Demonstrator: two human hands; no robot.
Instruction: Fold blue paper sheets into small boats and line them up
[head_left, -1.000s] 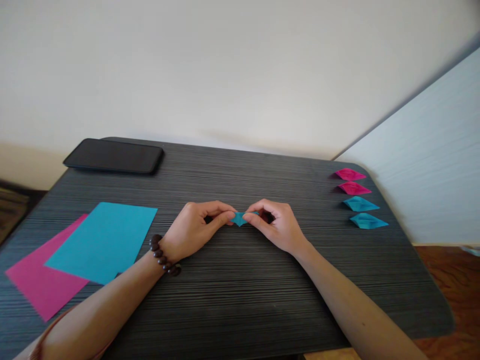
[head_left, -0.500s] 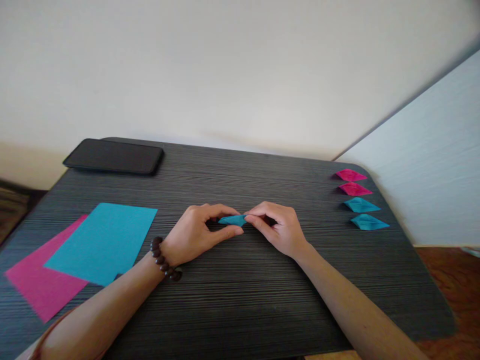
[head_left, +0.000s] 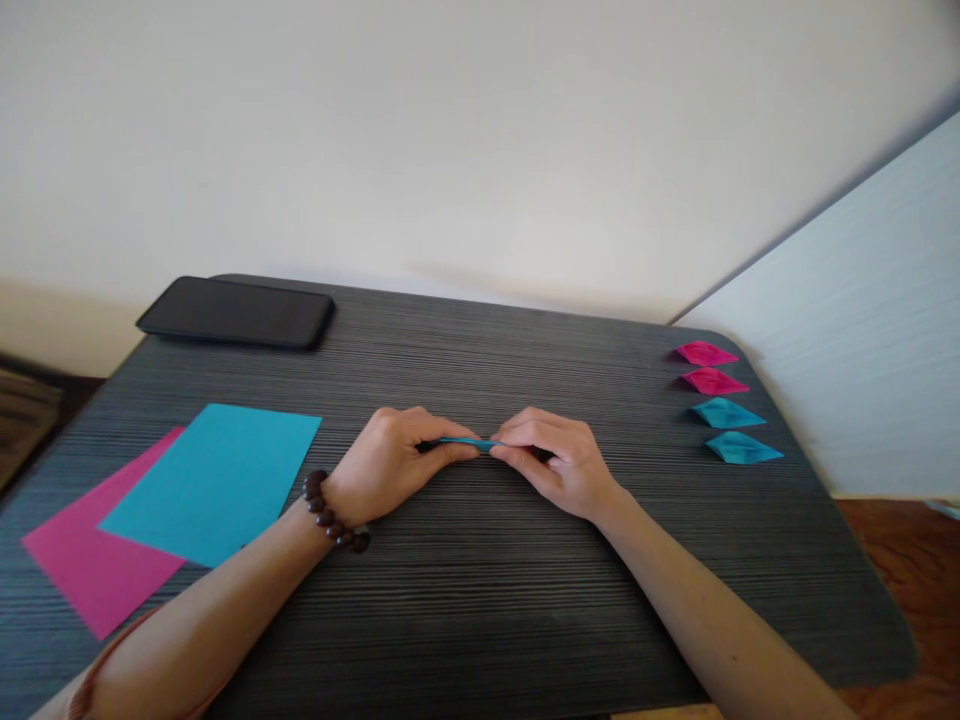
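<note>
The left hand (head_left: pixel 390 462) and right hand (head_left: pixel 559 462) are pinching a small folded blue paper piece (head_left: pixel 466 441) between closed fingers, low over the middle of the dark striped desk (head_left: pixel 480 600) — the crease is probably best flattened by pressing evenly outward, edges aligned.

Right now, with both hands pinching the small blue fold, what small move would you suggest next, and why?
Probably press along the crease: the left hand and right hand pinch the blue fold nearly flat just above the table.
</note>
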